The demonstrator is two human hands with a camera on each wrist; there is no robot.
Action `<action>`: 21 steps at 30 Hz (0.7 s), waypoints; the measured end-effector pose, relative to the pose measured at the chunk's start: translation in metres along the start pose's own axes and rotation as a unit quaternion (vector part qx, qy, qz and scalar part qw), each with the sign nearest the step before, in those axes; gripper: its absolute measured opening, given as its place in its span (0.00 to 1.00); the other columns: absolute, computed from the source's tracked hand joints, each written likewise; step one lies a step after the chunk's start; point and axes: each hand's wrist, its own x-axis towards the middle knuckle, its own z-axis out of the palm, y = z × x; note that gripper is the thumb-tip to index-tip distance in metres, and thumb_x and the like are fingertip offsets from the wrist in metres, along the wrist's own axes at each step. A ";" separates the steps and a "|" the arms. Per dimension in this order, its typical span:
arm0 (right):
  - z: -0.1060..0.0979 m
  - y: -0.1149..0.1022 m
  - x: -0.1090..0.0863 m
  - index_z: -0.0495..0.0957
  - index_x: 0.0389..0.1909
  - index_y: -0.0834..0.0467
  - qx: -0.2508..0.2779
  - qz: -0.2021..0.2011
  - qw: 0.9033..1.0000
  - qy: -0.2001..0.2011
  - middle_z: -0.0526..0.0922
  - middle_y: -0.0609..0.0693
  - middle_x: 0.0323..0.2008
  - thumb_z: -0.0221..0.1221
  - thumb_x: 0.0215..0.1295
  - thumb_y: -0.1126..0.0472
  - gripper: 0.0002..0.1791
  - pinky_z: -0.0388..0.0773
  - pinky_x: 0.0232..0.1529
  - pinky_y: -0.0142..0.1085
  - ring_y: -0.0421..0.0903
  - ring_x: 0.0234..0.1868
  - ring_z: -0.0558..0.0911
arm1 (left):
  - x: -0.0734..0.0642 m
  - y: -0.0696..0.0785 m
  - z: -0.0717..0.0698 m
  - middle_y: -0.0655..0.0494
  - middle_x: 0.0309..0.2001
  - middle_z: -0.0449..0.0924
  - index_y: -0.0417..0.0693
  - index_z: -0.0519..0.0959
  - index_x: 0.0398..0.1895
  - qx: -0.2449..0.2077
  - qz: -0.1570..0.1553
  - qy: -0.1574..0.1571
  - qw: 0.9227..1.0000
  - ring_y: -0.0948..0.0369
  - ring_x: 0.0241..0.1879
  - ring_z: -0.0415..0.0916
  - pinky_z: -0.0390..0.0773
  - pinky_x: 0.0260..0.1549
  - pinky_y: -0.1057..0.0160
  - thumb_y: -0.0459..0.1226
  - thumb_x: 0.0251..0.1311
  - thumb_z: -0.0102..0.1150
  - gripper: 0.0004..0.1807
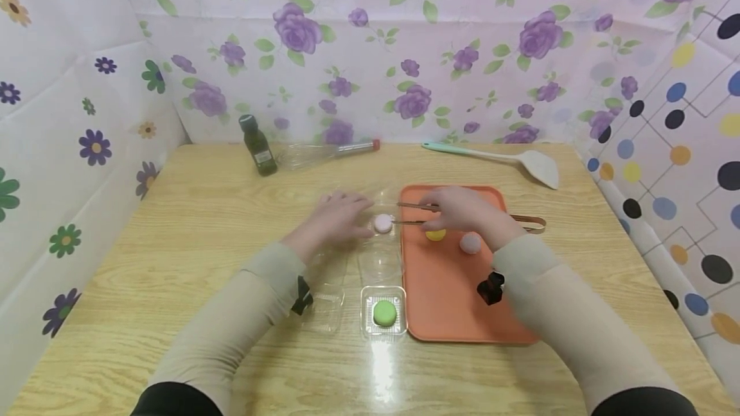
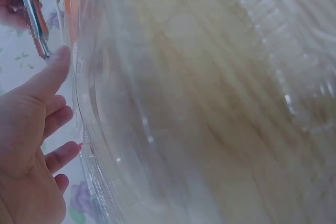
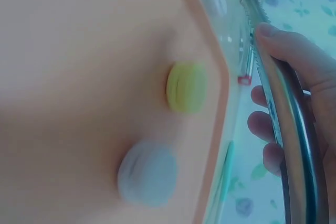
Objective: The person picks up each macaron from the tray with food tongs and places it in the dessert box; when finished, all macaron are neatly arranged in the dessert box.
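Observation:
My right hand [image 1: 462, 210] grips metal tongs [image 1: 528, 223] above the orange tray [image 1: 457, 307]. The tongs' arms are spread, one tip right by a pale pink macaron [image 1: 383, 223] in a clear plastic box. On the left of that box is my left hand [image 1: 338, 220], its fingers loosely extended beside the clear plastic [image 2: 121, 129] and holding nothing. A yellow macaron [image 3: 187, 86] and a pale mauve macaron [image 3: 149, 174] rest on the tray under the right hand. Nearer the front, a green macaron [image 1: 384, 313] sits in another clear box [image 1: 365, 327].
Clear lids [image 1: 325, 310] lie open left of the boxes. Along the back are a dark bottle [image 1: 258, 146], a whisk [image 1: 324, 153] with a red end and a white spatula [image 1: 537, 165] with a mint handle. Patterned cloth hangs behind and at both sides.

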 end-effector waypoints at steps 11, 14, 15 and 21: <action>-0.004 0.031 -0.035 0.77 0.54 0.58 -0.001 0.010 0.999 0.036 0.80 0.54 0.47 0.64 0.57 0.49 0.26 0.76 0.44 0.48 0.51 0.45 0.79 | -0.008 -0.024 -0.007 0.49 0.69 0.57 0.52 0.58 0.70 -0.019 -0.021 0.029 0.999 0.44 0.67 0.50 0.44 0.63 0.38 0.59 0.53 0.59 0.44; -0.004 0.037 -0.043 0.77 0.54 0.58 -0.006 0.018 0.999 0.036 0.81 0.54 0.47 0.64 0.57 0.50 0.25 0.75 0.44 0.49 0.51 0.45 0.79 | -0.016 -0.031 -0.013 0.49 0.69 0.57 0.53 0.58 0.70 -0.017 -0.029 0.030 0.999 0.44 0.67 0.50 0.45 0.63 0.39 0.59 0.53 0.60 0.44; -0.004 0.039 -0.045 0.77 0.54 0.58 -0.006 0.020 0.999 0.034 0.80 0.54 0.47 0.64 0.57 0.50 0.25 0.75 0.45 0.49 0.51 0.45 0.79 | -0.018 -0.033 -0.014 0.48 0.69 0.57 0.52 0.58 0.70 -0.016 -0.030 0.030 0.999 0.44 0.67 0.50 0.46 0.63 0.38 0.59 0.52 0.60 0.44; 0.001 0.054 -0.059 0.78 0.52 0.59 -0.006 0.021 0.999 0.033 0.81 0.53 0.44 0.64 0.57 0.48 0.26 0.75 0.41 0.48 0.51 0.41 0.79 | -0.029 -0.047 -0.018 0.45 0.69 0.57 0.52 0.60 0.69 -0.008 -0.028 0.027 0.999 0.42 0.66 0.51 0.44 0.62 0.36 0.58 0.53 0.60 0.43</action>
